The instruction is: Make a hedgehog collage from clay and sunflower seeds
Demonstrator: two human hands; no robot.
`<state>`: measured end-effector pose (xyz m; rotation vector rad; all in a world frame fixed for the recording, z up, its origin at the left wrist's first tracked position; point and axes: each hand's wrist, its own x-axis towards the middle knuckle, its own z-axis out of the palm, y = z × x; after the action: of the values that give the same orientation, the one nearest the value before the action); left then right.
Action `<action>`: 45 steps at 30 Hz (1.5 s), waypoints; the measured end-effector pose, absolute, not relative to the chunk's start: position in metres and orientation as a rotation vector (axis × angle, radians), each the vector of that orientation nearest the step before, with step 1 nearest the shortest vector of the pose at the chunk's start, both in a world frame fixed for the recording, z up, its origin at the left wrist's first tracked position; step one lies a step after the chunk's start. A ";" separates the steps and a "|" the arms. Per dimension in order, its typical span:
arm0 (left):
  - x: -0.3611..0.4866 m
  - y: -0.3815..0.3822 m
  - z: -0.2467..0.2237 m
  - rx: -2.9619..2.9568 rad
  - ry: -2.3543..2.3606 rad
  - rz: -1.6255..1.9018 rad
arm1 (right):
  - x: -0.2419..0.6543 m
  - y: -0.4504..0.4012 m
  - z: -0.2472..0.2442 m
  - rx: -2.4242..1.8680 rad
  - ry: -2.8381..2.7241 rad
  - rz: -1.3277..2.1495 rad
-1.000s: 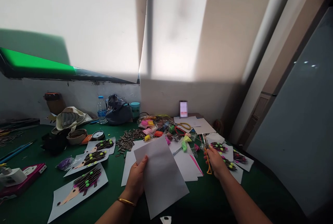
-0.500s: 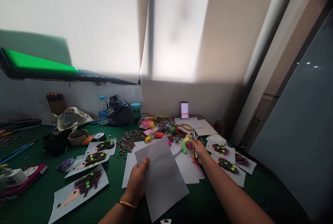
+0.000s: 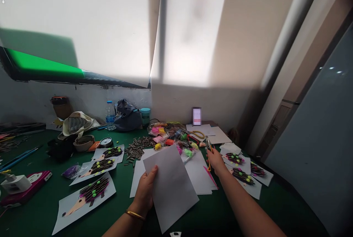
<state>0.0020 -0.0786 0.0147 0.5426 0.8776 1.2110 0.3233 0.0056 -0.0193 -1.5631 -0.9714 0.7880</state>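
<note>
Green tabletop (image 3: 122,185), back edge, left to right: brown jar with orange-and-black lid (image 3: 63,109), clear plastic bottle with blue cap (image 3: 110,117), dark blue-grey fabric bag (image 3: 127,121), teal cylindrical tub (image 3: 145,118), black phone with lit screen (image 3: 196,116), upright. Nearer than jar: open cream fabric pouch (image 3: 65,126); round black-rimmed dial (image 3: 106,142) right of it. Left edge: white plastic block (image 3: 16,184) on glossy magenta box (image 3: 33,190), slim blue pens (image 3: 20,159) just behind. Tall pale grey panel (image 3: 317,130) beyond right edge.

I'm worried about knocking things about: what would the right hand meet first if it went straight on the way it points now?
Probably the small peach lump at the right edge of the colourful pile, though depth is unclear. The right hand holds an orange-handled tool, which could touch first.
</note>
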 end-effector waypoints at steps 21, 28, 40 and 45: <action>-0.001 -0.069 0.021 0.668 0.846 1.216 | 0.216 -0.076 0.005 -1.130 -1.425 1.251; -0.029 -0.076 0.020 0.896 1.003 1.366 | 0.248 -0.056 0.020 -1.399 -1.828 1.086; -0.028 -0.113 0.016 2.038 0.923 1.104 | 0.202 -0.026 0.042 -1.462 -2.074 0.773; -0.027 -0.117 0.004 2.538 0.680 0.627 | 0.236 -0.022 0.048 -1.446 -1.654 0.718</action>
<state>-0.0268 -0.1167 0.0045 2.5377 0.6799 0.6273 0.2362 -0.0224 0.0478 -1.4459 -1.6542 0.7178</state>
